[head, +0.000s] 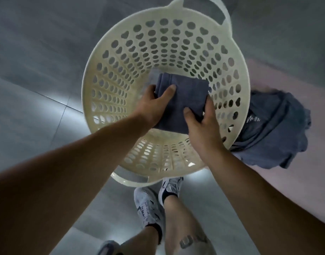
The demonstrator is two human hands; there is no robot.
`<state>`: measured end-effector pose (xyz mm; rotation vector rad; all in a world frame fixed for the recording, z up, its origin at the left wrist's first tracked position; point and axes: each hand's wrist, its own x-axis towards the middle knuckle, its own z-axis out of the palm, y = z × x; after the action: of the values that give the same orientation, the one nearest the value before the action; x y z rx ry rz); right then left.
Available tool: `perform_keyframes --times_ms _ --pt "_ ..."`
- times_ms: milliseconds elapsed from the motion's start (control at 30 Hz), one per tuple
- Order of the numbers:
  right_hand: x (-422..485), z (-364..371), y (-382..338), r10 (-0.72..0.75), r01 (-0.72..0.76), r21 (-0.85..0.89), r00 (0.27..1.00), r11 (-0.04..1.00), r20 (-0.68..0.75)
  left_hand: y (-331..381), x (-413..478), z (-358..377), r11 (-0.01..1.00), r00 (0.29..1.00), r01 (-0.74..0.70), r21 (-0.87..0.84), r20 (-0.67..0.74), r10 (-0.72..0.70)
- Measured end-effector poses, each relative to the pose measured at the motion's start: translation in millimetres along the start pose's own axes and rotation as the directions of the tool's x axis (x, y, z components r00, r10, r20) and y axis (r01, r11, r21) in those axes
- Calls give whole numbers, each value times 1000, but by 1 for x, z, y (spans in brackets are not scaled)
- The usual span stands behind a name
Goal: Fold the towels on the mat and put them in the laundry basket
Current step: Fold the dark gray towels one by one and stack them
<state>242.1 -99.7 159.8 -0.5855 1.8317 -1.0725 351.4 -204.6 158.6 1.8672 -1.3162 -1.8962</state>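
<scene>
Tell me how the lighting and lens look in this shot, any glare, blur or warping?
Head view: dim, cool light, with white glare on the floor tiles left of the laundry basket; head view again, fisheye warping bulges the basket and stretches both forearms toward the corners; the folded towel between the left hand and right hand is fairly sharp.

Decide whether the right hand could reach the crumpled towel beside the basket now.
Probably, once freed: the right hand grips the folded towel over the laundry basket, but the crumpled towel lies uncovered just right of it.
</scene>
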Motion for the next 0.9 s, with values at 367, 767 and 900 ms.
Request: perform_keyframes --times_ms 367,767,900 --pt "105 54 86 185 -138 169 932 976 -311 -43 142 12 983 986 -32 182 168 1" --pt "172 66 171 113 -49 132 836 990 -538 -76 236 42 749 925 -352 561 330 188" --pt "188 70 198 89 -101 7 848 995 -522 -87 248 39 504 875 -481 717 355 329"
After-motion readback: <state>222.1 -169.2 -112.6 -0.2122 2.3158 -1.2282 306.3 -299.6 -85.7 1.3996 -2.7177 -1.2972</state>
